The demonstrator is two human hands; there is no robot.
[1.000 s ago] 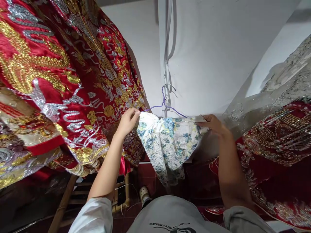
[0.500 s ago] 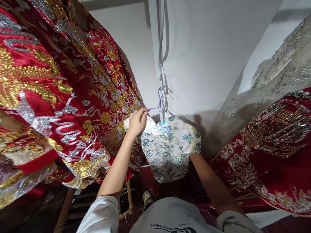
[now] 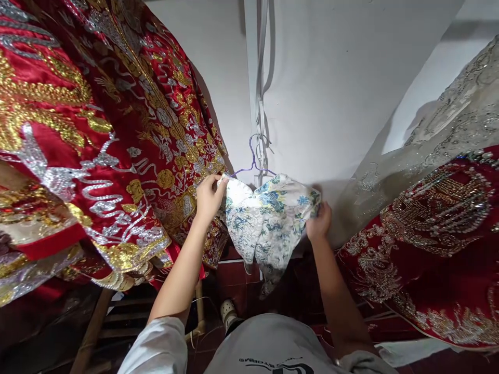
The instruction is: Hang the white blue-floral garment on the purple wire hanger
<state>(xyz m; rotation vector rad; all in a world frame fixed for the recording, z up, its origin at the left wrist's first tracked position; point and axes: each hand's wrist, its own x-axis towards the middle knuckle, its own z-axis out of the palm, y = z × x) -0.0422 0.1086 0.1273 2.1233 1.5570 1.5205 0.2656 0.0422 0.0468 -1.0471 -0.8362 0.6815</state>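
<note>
A white blouse (image 3: 265, 213) with a blue and yellow floral print hangs in front of me on a thin purple hanger (image 3: 253, 165). Its left shoulder is pinched between the thumb and fingers of my left hand (image 3: 210, 195), close to the hanger's left arm. At the blouse's right sleeve, my right hand (image 3: 319, 221) is closed on the sleeve edge; its fingers are partly blurred. The hanger's hook is up beside white straps (image 3: 261, 111) on the wall; I cannot tell whether it is hooked on them.
Red gowns (image 3: 156, 130) with gold and silver embroidery hang close on the left. A beaded dark red dress (image 3: 440, 249) and a pale sequined dress (image 3: 456, 114) are on the right. A wooden rack (image 3: 91, 332) stands low at left, above a red tiled floor (image 3: 232, 280).
My right hand has come out from under the blouse and now holds the right sleeve's edge. My left hand has shifted slightly left, and the blouse's lower part has folded and narrowed.
</note>
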